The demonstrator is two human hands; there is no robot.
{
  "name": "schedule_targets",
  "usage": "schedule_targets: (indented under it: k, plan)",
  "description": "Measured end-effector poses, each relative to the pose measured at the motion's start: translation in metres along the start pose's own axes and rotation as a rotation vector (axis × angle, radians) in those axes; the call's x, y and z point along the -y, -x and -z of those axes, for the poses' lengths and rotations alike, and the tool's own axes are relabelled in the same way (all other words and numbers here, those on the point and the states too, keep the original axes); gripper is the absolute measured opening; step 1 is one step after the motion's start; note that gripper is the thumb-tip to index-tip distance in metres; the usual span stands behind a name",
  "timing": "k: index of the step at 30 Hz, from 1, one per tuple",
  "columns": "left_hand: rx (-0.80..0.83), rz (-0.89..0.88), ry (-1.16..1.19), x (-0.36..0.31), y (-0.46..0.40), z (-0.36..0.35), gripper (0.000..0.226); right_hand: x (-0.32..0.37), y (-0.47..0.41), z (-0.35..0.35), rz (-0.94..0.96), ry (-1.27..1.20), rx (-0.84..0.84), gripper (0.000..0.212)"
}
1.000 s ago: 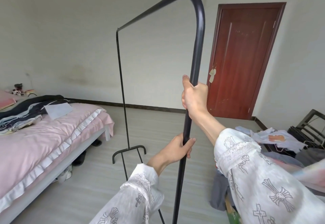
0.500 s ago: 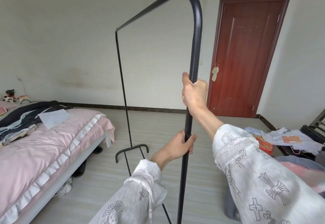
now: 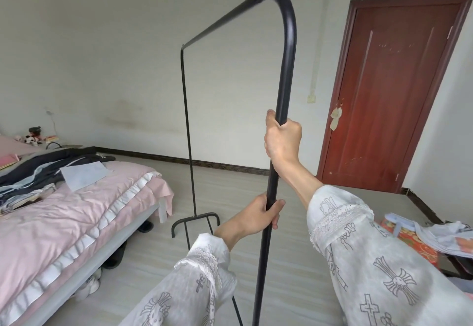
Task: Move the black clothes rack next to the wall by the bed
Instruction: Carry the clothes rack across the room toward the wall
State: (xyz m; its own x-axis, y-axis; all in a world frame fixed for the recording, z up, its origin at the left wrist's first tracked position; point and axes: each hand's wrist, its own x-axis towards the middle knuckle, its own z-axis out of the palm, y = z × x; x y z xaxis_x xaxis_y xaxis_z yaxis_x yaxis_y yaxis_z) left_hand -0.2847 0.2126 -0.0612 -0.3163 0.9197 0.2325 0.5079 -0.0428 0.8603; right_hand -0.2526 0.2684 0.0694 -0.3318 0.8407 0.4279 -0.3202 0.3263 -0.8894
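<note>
The black clothes rack (image 3: 288, 54) stands in front of me, a thin metal frame with a curved top bar and no clothes on it. Its near upright runs down the middle of the view; its far upright ends in a small arched foot (image 3: 195, 219) on the floor near the corner of the bed (image 3: 76, 213). My right hand (image 3: 282, 138) grips the near upright at chest height. My left hand (image 3: 256, 217) grips the same upright lower down. The grey wall (image 3: 115, 69) lies beyond the bed and rack.
Dark clothes and a sheet of paper (image 3: 84, 174) lie on the pink bed. Shoes (image 3: 115, 256) sit under its edge. A red-brown door (image 3: 389, 95) is shut at the right. A pile of clothes and bags (image 3: 435, 236) lies at the right on the floor.
The view has drifted toward the far wall and the door, so the bed and the rack's far foot now sit lower left. Both hands keep the same hold on the upright.
</note>
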Motion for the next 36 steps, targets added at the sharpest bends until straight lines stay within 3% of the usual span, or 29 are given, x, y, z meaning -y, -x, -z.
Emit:
schedule_targets:
  k: [11, 18, 30, 36]
  plan:
    - [-0.049, 0.084, -0.032, 0.039, -0.115, 0.024, 0.027, -0.056, -0.111, -0.028, -0.005, 0.023, 0.03, 0.047]
    - [-0.024, 0.095, -0.071, 0.071, -0.188, 0.053, 0.04, -0.097, -0.18, -0.057, 0.013, 0.039, 0.027, 0.047]
    - [-0.032, 0.156, 0.039, 0.119, -0.303, 0.08, 0.033, -0.154, -0.288, -0.09, 0.008, 0.057, 0.015, 0.047]
    - [-0.159, 0.144, 0.161, 0.128, -0.367, 0.067, 0.032, -0.184, -0.351, -0.085, -0.013, 0.001, 0.071, 0.051]
